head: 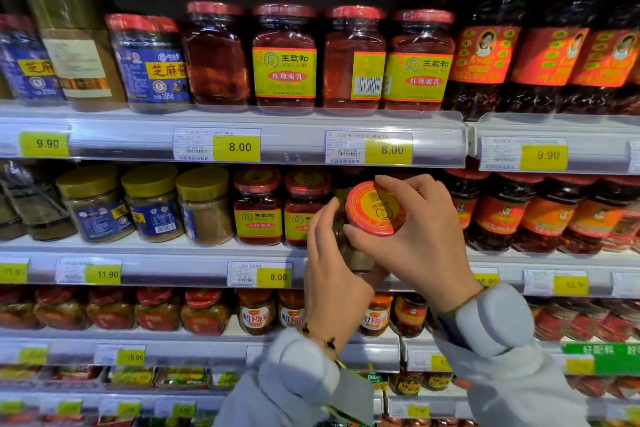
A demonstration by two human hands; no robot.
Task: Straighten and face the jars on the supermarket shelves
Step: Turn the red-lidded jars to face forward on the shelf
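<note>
Now jar tilts lid-first toward camera.

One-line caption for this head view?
Both hands, left hand and right hand, hold a red-lidded jar tilted before the second shelf.

Beside the two yellow-labelled jars a gap opens on the middle shelf, chili-sauce jars crowding its right.

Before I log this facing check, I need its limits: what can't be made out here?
- Head view: held jar label and body, hidden by both hands; only the lid shows.
- Left hand grip: the fingers lie along the jar's side; contact underneath is hidden.
- Upper-shelf jar: no label visible, only dark red contents.
- Dark chili jars at right: blurred, text unreadable.
- Price tags beside the right hand: smeared.
</note>
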